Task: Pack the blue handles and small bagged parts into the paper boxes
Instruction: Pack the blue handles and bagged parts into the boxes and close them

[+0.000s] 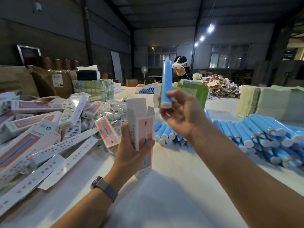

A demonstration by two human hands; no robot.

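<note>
From the head camera, the left hand [131, 145] has its grip curled round an upright paper box [141, 127] with its top flaps open; the fingers cover the lower front of the box, and the inside cannot be seen. The right hand [179, 116] holds a blue handle [166, 86] upright, its white end cap down, just right of the box and higher than its mouth; thumb and fingers pinch the lower end, though how the far fingers lie behind it is hard to tell. The handle's top blurs into the dim background.

On the white desk [164, 186], a pile of blue handles [250, 137] lies at the right, partly hidden by the right forearm and cut off by the frame edge. A heap of paper boxes [49, 129] lies at the left, also cut off. The small bagged parts [113, 111] sit behind the held box, their contents too small to make out. A person wearing a headset [180, 65] sits at the far end, mostly hidden behind the held handle
</note>
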